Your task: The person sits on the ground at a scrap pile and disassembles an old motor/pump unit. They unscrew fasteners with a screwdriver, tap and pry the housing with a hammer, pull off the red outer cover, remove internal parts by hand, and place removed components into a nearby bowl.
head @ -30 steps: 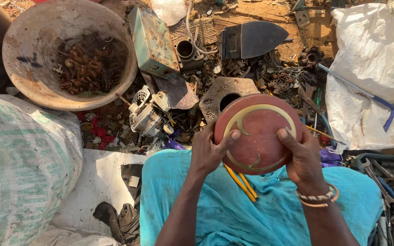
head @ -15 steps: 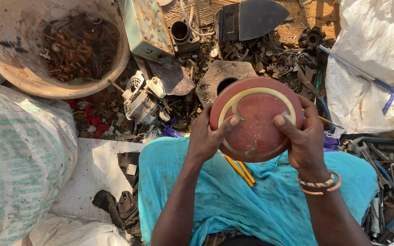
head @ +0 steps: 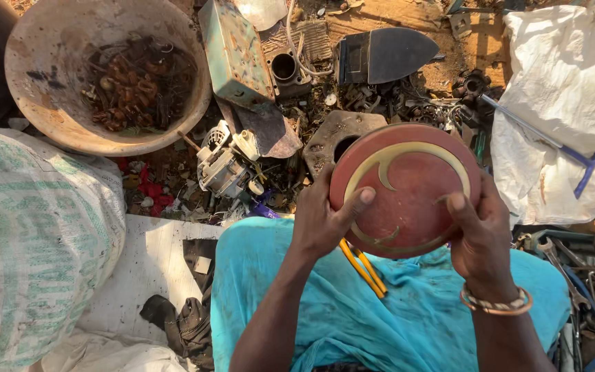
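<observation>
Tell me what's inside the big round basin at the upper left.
The round, dirty basin holds a heap of rusty brown metal scrap pieces, mixed with dark wires. Whatever lies beneath that heap, and the basin's floor there, is covered.

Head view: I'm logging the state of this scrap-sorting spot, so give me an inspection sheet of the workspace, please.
Surface: bare dirt ground, partly covered by a white sheet.
Job's things: red round disc with a pale curved inlay, held above a blue cloth on the lap.
Clutter: large bowl of rusty coils, small motor, green metal box, dark iron plate, yellow-handled pliers, spanners at far right.
Grips: left hand and right hand each clasp the disc's rim, thumbs on its face.
Cables: white cord near the box.
Surroundings: printed sack left, white bag right.
</observation>
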`<state>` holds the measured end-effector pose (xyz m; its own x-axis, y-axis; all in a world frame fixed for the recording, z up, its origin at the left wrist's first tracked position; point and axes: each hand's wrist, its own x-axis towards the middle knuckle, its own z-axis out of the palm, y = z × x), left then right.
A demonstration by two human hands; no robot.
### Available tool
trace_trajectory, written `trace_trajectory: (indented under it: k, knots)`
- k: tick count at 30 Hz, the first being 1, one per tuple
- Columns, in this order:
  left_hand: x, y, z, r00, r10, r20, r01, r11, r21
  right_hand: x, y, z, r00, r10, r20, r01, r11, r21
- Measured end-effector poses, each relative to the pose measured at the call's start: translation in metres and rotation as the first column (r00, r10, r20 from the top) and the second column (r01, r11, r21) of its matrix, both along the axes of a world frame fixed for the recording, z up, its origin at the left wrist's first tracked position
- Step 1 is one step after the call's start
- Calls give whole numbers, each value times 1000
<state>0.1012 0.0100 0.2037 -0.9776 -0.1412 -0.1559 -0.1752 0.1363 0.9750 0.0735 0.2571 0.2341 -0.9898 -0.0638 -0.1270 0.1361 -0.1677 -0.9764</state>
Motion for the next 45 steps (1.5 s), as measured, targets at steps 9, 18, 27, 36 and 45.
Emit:
trace_trajectory:
  k: [9,18,27,36,45]
  knots:
    - [-16,3,-27,991,39,132,-48,996,69,-19,-27,-64,973,-11,229,-12,995,98]
    - [5,5,-20,997,-57,-47,60,997,44,3,-8,2,996,-67,-58,63,996,-62]
    - [-10,3,-33,996,17,90,-20,999,34,-16,-12,-52,989,-9,145,-14,987,158]
    - [-5,4,-3,1000,2,11,-2,1000,0,-7,-25,-19,995,-74,62,67,992,103]
    - [-2,3,0,999,-34,22,35,998,-48,-2,-1,-13,997,-79,7,78,994,69]
